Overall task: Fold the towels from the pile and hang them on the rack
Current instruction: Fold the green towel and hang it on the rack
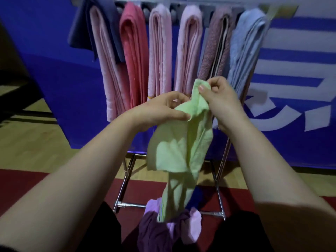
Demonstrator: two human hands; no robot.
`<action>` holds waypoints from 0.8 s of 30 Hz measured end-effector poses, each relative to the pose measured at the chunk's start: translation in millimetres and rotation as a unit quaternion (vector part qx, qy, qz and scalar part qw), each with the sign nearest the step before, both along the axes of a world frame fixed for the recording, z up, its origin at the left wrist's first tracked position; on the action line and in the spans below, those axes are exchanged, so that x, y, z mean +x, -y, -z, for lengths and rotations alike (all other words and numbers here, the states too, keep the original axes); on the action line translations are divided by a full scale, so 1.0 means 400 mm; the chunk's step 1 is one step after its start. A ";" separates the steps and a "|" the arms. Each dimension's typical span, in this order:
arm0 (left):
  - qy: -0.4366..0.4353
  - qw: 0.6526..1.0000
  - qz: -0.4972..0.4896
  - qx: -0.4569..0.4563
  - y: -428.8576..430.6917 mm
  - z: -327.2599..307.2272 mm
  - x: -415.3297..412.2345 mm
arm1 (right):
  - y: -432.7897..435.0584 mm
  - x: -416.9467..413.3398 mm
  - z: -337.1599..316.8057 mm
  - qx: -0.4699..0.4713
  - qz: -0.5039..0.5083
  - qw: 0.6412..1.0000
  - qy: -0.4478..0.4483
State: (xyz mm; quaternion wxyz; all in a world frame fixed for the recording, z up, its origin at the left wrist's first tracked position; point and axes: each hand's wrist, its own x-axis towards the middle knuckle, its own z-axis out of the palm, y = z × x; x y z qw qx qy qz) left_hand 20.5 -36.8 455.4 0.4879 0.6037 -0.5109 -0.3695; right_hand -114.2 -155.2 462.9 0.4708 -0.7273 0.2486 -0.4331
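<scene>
Light-green terry towel (pixel 174 151) hangs unfolded in front of the chrome metal rack (pixel 221 170). Its top corner is raised level with the lower ends of the hung towels and its bottom end touches the pile of purple and lilac towels (pixel 154 231) at the lower edge of the view.

The rack's top rail is filled side by side: a slate-blue towel (pixel 80 30) at the left end, then a pale pink towel (pixel 105 60), a coral towel (pixel 134 51), two light pink towels (pixel 160 51), a speckled mauve towel (pixel 211 51) and a light blue towel (pixel 245 48), with only narrow gaps between them. Open wooden floor (pixel 36 142) lies to the left of the rack.

Of the hands, the right hand (pixel 220 99) pinches the green towel's top corner between thumb and forefinger. The left hand (pixel 158 110), just beside it and lower, grips a fold of the upper edge, thumb on the front and fingers curled behind.
</scene>
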 end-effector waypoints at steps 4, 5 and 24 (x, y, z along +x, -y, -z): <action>0.065 0.998 0.005 0.011 -0.055 -0.072 0.013 | -0.001 -0.015 -0.077 0.006 0.074 0.997 0.014; 0.076 0.997 0.010 0.017 -0.066 -0.079 0.020 | -0.001 -0.018 -0.087 0.023 0.086 0.996 0.021; 0.295 0.936 -0.177 -0.067 -0.086 -0.118 -0.042 | -0.056 -0.078 -0.234 -0.033 0.128 0.991 0.033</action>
